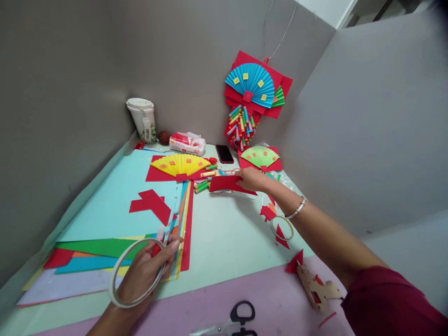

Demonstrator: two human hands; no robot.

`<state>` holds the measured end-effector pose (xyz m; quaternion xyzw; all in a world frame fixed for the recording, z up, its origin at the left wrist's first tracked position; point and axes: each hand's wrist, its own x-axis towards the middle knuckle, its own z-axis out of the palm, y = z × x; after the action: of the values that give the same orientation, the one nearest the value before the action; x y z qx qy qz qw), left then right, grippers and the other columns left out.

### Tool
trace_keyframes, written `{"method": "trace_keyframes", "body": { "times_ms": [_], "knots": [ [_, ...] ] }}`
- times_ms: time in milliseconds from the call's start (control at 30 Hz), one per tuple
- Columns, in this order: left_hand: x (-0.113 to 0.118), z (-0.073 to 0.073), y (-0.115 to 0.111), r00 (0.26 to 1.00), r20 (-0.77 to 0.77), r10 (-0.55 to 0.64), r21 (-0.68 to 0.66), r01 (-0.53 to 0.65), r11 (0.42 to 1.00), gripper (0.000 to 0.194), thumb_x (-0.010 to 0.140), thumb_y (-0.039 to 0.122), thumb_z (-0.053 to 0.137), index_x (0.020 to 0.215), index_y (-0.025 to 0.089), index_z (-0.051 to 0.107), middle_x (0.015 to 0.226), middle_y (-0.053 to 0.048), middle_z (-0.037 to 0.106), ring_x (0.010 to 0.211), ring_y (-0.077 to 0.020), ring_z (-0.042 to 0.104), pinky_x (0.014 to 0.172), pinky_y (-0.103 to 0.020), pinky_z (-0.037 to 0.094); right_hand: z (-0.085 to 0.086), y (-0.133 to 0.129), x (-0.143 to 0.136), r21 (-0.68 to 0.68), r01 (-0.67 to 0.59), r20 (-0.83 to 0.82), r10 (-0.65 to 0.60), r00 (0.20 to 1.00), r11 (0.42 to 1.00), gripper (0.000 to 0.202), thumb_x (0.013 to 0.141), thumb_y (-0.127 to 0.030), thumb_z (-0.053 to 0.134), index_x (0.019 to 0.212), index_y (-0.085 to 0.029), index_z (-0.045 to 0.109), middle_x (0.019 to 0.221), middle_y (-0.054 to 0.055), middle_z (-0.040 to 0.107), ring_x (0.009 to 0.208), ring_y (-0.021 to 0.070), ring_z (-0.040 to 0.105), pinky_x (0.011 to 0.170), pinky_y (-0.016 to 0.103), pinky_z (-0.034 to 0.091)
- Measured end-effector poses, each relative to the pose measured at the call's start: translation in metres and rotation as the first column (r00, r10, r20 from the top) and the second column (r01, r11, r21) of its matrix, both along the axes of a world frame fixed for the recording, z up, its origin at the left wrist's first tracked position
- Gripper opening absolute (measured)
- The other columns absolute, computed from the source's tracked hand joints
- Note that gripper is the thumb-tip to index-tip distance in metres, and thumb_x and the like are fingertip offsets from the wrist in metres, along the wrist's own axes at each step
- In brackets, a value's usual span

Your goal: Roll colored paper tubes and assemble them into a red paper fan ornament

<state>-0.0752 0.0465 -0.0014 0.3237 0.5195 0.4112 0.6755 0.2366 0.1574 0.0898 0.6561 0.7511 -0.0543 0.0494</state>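
Observation:
My left hand (pixel 149 266) is closed around a slim light-blue pen (pixel 170 219) that points up. A roll of double-sided tape (pixel 114 282) hangs as a wide white ring round the same hand, and a bit of red shows between the fingers. My right hand (pixel 250 179) reaches across the table and pinches a red paper strip (pixel 226 183) at its right part. Behind that strip lie several coloured paper tubes (pixel 206 179), partly covered by it. A Y-shaped red paper piece (pixel 150 205) rests on light-blue sheets (pixel 115 196) beyond my left hand.
Yellow (pixel 180 164) and green paper fans (pixel 259 156) lie at the back. A fan decoration (pixel 252 84) hangs by the wall. Scissors (pixel 238 322), a glue gun (pixel 315 289) and a second tape ring (pixel 282 227) are nearer. A phone (pixel 224 154), tissues (pixel 188 143) and cup (pixel 143 120) stand behind.

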Motion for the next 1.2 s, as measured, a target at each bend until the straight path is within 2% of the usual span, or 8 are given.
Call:
{"method": "trace_keyframes", "body": {
  "times_ms": [267, 400, 533, 700, 867, 1033, 1133, 1200],
  "knots": [
    [0.001, -0.001, -0.002, 1.000, 0.010, -0.006, 0.015, 0.006, 1.000, 0.038, 0.055, 0.044, 0.086, 0.075, 0.016, 0.069, 0.049, 0.006, 0.045, 0.047, -0.0074, 0.039, 0.045, -0.018, 0.030, 0.024, -0.036, 0.019, -0.148, -0.008, -0.241, -0.028, 0.970, 0.989, 0.021, 0.086, -0.032, 0.055, 0.099, -0.020, 0.068, 0.088, 0.002, 0.071, 0.073, 0.0157, 0.064, 0.058, 0.022, 0.041],
    [0.002, 0.000, -0.003, 1.000, 0.014, 0.013, 0.012, -0.014, 1.000, 0.037, 0.055, 0.041, 0.087, 0.077, 0.016, 0.070, 0.051, 0.006, 0.048, 0.047, -0.0078, 0.041, 0.047, -0.019, 0.033, 0.018, -0.061, 0.024, -0.263, -0.026, -0.396, -0.084, 0.915, 0.964, 0.021, 0.084, -0.037, 0.058, 0.092, -0.019, 0.066, 0.085, 0.002, 0.071, 0.070, 0.0162, 0.063, 0.056, 0.023, 0.043],
    [0.002, 0.000, -0.003, 1.000, 0.019, 0.016, 0.029, -0.016, 0.999, 0.037, 0.055, 0.042, 0.086, 0.075, 0.016, 0.068, 0.048, 0.007, 0.045, 0.046, -0.0081, 0.039, 0.045, -0.019, 0.031, 0.007, -0.079, 0.031, -0.344, -0.056, -0.382, -0.085, 0.920, 0.937, 0.019, 0.082, -0.034, 0.058, 0.090, -0.020, 0.067, 0.085, 0.001, 0.071, 0.070, 0.0160, 0.062, 0.058, 0.024, 0.043],
    [0.001, 0.001, -0.003, 1.000, 0.007, -0.017, 0.021, 0.017, 1.000, 0.035, 0.057, 0.043, 0.084, 0.074, 0.017, 0.069, 0.047, 0.007, 0.043, 0.045, -0.0078, 0.037, 0.043, -0.019, 0.029, 0.000, -0.076, 0.040, -0.245, 0.049, -0.252, -0.113, 0.961, 0.968, 0.016, 0.080, -0.028, 0.060, 0.090, -0.020, 0.069, 0.081, 0.003, 0.071, 0.070, 0.0179, 0.061, 0.059, 0.025, 0.040],
    [0.000, -0.001, -0.001, 1.000, 0.006, -0.007, 0.023, 0.007, 1.000, 0.035, 0.059, 0.042, 0.084, 0.077, 0.017, 0.069, 0.047, 0.007, 0.045, 0.046, -0.0078, 0.037, 0.045, -0.019, 0.032, 0.003, -0.060, 0.043, -0.118, 0.135, -0.249, -0.161, 0.955, 0.984, 0.018, 0.082, -0.026, 0.055, 0.093, -0.017, 0.067, 0.086, 0.007, 0.070, 0.073, 0.0200, 0.061, 0.062, 0.026, 0.040],
    [-0.003, -0.003, 0.000, 0.996, 0.034, -0.084, 0.041, 0.082, 0.996, 0.035, 0.061, 0.044, 0.084, 0.078, 0.017, 0.067, 0.048, 0.007, 0.045, 0.047, -0.0077, 0.039, 0.045, -0.017, 0.031, 0.012, -0.086, 0.021, -0.205, 0.040, -0.423, -0.126, 0.897, 0.978, 0.020, 0.086, -0.032, 0.056, 0.098, -0.019, 0.064, 0.093, 0.003, 0.072, 0.076, 0.0181, 0.065, 0.064, 0.024, 0.046],
    [-0.004, -0.005, 0.000, 0.995, 0.022, -0.097, 0.043, 0.096, 0.994, 0.035, 0.063, 0.044, 0.084, 0.079, 0.016, 0.068, 0.049, 0.006, 0.044, 0.047, -0.0072, 0.038, 0.045, -0.017, 0.031, 0.005, -0.115, -0.007, -0.304, -0.100, -0.610, -0.113, 0.784, 0.947, 0.021, 0.086, -0.032, 0.057, 0.103, -0.021, 0.062, 0.100, 0.002, 0.071, 0.084, 0.0182, 0.067, 0.068, 0.024, 0.048],
    [-0.004, -0.007, 0.000, 0.995, 0.019, -0.094, 0.040, 0.093, 0.995, 0.036, 0.063, 0.044, 0.084, 0.081, 0.016, 0.070, 0.048, 0.007, 0.043, 0.047, -0.0066, 0.036, 0.044, -0.016, 0.030, -0.005, -0.130, -0.018, -0.340, -0.131, -0.589, -0.102, 0.802, 0.931, 0.018, 0.084, -0.031, 0.059, 0.099, -0.021, 0.063, 0.096, 0.002, 0.072, 0.084, 0.0182, 0.066, 0.067, 0.023, 0.047]
  ]
}}
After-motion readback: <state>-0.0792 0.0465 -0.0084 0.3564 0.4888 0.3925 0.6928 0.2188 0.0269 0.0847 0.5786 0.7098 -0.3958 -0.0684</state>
